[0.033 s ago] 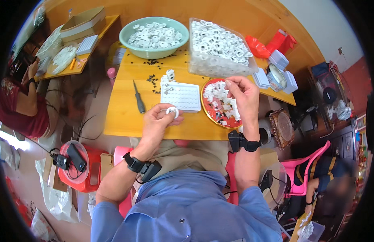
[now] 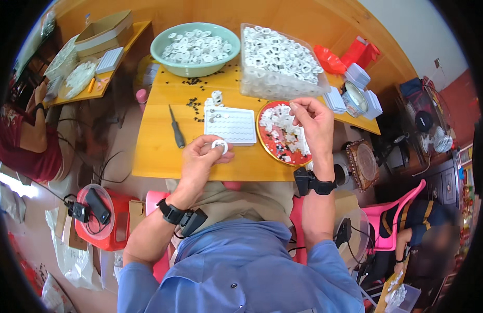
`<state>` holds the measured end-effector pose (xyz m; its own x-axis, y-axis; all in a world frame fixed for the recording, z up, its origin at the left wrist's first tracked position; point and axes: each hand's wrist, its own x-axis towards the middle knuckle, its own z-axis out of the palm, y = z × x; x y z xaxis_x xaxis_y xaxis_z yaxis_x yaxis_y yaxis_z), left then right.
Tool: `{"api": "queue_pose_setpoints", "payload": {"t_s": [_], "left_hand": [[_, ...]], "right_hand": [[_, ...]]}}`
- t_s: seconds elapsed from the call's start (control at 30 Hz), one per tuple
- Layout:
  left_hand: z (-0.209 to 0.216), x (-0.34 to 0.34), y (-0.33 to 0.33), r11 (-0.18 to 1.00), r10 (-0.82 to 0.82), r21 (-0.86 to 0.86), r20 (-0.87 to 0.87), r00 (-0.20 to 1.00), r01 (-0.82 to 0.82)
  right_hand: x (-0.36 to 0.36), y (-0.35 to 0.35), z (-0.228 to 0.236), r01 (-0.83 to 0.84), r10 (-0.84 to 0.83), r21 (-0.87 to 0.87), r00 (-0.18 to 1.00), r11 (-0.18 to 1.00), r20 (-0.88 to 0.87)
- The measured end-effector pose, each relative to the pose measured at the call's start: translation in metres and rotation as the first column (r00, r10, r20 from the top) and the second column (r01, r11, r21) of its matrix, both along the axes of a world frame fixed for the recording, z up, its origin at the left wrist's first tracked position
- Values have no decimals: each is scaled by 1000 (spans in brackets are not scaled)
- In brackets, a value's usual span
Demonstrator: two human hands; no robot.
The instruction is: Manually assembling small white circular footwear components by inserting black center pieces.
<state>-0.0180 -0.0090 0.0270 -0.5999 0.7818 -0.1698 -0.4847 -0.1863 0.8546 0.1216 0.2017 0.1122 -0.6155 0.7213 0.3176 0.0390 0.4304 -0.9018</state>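
Near the table's front edge, my left hand pinches a small round white plastic part between thumb and fingers. My right hand is raised over the right side of a round red tray, its thumb and fingertips pressed together. Whatever it holds is too small to make out. White plastic pieces lie heaped in the tray. Between my hands and a little farther off is a white ridged tray, with a few small metal-looking round bits at its far left corner. A dark-handled screwdriver lies left of it.
At the back stand a green basin and a clear bin, both full of white parts. Small black pieces are scattered on the table. A person sits at the left; another is at the lower right.
The whole view has shifted very slightly. Both hands keep the same pose, and nothing has been picked up or put down.
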Motion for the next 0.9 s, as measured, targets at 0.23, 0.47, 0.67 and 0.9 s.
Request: {"api": "queue_pose_setpoints", "payload": {"t_s": [0.23, 0.47, 0.67, 0.9], "left_hand": [[-2, 3, 4, 999, -51, 6, 18, 999, 51], [-7, 2, 3, 995, -93, 30, 10, 996, 93], [-8, -1, 4, 997, -60, 54, 50, 997, 58], [-11, -3, 6, 998, -33, 58, 93, 995, 28]], "right_hand": [[9, 30, -14, 52, -207, 348, 882, 936, 424], [6, 59, -58, -149, -142, 319, 668, 936, 731], [-1, 46, -60, -160, -66, 215, 636, 964, 769], [-2, 45, -61, -166, -82, 251, 661, 954, 746]]}}
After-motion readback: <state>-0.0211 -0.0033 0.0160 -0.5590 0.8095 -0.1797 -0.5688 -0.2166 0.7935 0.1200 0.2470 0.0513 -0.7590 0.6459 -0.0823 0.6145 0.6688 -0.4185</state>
